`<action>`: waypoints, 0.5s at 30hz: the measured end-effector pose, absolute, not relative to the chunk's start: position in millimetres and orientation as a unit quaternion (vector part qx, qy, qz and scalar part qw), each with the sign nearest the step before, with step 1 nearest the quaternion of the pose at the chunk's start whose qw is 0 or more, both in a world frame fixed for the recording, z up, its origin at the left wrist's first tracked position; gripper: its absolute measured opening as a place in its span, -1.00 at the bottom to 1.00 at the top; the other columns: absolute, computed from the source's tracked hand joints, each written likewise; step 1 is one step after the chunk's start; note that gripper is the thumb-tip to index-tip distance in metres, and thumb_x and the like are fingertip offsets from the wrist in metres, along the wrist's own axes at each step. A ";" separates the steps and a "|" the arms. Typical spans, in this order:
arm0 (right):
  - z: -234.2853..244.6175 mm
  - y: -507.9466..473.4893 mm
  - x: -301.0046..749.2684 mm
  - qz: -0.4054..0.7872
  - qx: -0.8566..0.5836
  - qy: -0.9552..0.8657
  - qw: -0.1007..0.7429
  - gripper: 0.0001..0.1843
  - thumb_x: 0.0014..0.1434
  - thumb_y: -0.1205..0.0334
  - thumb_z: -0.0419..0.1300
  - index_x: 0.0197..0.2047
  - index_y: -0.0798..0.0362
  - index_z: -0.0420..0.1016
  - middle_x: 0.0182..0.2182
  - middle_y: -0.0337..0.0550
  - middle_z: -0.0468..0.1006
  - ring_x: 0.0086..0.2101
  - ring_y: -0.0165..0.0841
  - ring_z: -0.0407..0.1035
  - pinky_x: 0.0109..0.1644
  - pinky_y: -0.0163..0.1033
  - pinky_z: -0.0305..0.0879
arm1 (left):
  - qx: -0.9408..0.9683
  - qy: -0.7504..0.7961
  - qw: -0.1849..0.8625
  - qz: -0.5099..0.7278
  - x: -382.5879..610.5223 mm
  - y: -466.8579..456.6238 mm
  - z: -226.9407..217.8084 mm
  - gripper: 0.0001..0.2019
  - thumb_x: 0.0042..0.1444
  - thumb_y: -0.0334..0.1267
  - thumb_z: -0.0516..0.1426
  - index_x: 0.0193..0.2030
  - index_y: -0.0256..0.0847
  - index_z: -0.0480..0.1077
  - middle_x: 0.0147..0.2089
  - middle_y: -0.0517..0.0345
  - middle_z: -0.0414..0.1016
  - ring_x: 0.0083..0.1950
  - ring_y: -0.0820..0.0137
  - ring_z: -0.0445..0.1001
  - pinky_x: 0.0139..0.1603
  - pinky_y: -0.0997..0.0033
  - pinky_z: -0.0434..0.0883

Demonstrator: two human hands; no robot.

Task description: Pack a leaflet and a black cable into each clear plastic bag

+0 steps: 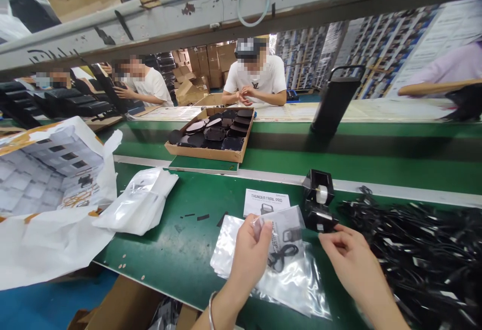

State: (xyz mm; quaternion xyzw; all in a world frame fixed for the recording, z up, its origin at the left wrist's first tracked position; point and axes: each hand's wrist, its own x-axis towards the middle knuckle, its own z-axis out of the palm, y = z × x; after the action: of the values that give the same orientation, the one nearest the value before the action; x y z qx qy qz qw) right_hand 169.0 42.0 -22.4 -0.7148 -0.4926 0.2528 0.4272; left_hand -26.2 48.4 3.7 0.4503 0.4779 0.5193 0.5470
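Surface: green surface [181,249] on a factory packing line, as it comes through on my feed.
Left hand: my view shows the left hand [250,249] with thumb and fingers pinching the top edge of a clear bag [291,282], lifting that edge off the surface.
Bag contents: a folded leaflet [288,232] and a coiled black cable [280,259]. The print on the leaflet is too small to read.
Right hand: the right hand [348,254] has thumb and forefinger pressed together just beside the tape dispenser [318,204]. I cannot tell whether a strip of tape sits between them.
Step in hand: I judge the filled bag is being closed, with tape being fetched.
Next move calls for: the flap held flat and steady so that a strip can land across the opening without creasing.
Right of the hands: a big heap of black cables [414,249].
Readable writing: a white card [265,202] behind the bag reads "THUNDER TRAIL PRO".
Left side: a stack of empty bags [139,202] beside crumpled white paper [48,244].
Farther off: a cardboard tray [205,152] of black round parts sits by the green belt [376,164], where a tall black case [335,101] stands.
Background: people [256,81] work on the far side.
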 end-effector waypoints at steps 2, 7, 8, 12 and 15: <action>-14.4 32.4 166.6 0.233 -0.713 -0.515 0.415 -0.72 -0.07 -0.03 0.25 -0.55 0.01 0.55 -0.16 -0.01 0.40 -0.36 -0.23 0.46 -0.27 -0.11 0.45 | 0.454 0.482 0.540 0.519 -26.0 46.8 4.9 -0.73 0.14 -0.02 0.12 -0.34 -0.20 0.31 -0.29 0.13 0.51 -0.26 0.37 0.46 -0.23 0.46 0.36; 13.7 15.4 136.0 0.364 -0.616 -0.565 0.412 -0.64 0.09 -0.09 0.11 -0.54 0.00 0.38 -0.48 -0.23 0.40 -0.48 -0.37 0.33 -0.44 -0.33 0.30 | 0.486 0.502 0.511 0.501 -22.2 39.2 9.1 -0.72 0.15 -0.02 0.10 -0.38 -0.20 0.29 -0.40 0.20 0.43 -0.35 0.41 0.39 -0.29 0.49 0.33; 16.0 17.0 129.1 0.395 -0.607 -0.557 0.405 -0.60 0.11 -0.11 0.08 -0.56 0.00 0.33 -0.55 -0.27 0.35 -0.52 -0.39 0.28 -0.48 -0.34 0.25 | 0.492 0.502 0.506 0.500 -20.5 37.2 10.8 -0.72 0.16 -0.02 0.10 -0.38 -0.20 0.30 -0.41 0.21 0.42 -0.36 0.42 0.38 -0.29 0.49 0.32; 12.0 31.7 114.5 0.387 -0.651 -0.565 0.326 -0.53 0.06 -0.21 0.04 -0.62 -0.01 0.23 -0.69 -0.32 0.27 -0.61 -0.41 0.14 -0.55 -0.31 0.08 | 0.483 0.500 0.505 0.511 -14.5 30.8 19.4 -0.73 0.15 -0.05 0.12 -0.40 -0.22 0.32 -0.45 0.25 0.37 -0.41 0.47 0.34 -0.35 0.54 0.30; 4.4 34.2 114.1 0.342 -0.683 -0.578 0.286 -0.50 0.00 -0.19 0.12 -0.69 -0.03 0.10 -0.75 -0.34 0.23 -0.64 -0.40 0.11 -0.55 -0.30 -0.01 | 0.447 0.492 0.528 0.528 -19.1 29.3 25.1 -0.76 0.13 -0.08 0.14 -0.38 -0.22 0.34 -0.45 0.25 0.40 -0.42 0.48 0.35 -0.33 0.55 0.33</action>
State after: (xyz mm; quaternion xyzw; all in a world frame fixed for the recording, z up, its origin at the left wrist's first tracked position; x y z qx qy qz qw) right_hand 114.1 34.2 4.4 -0.6833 -0.5785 0.3418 0.2857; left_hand -19.1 29.3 25.1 0.4472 0.4925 0.5283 0.5276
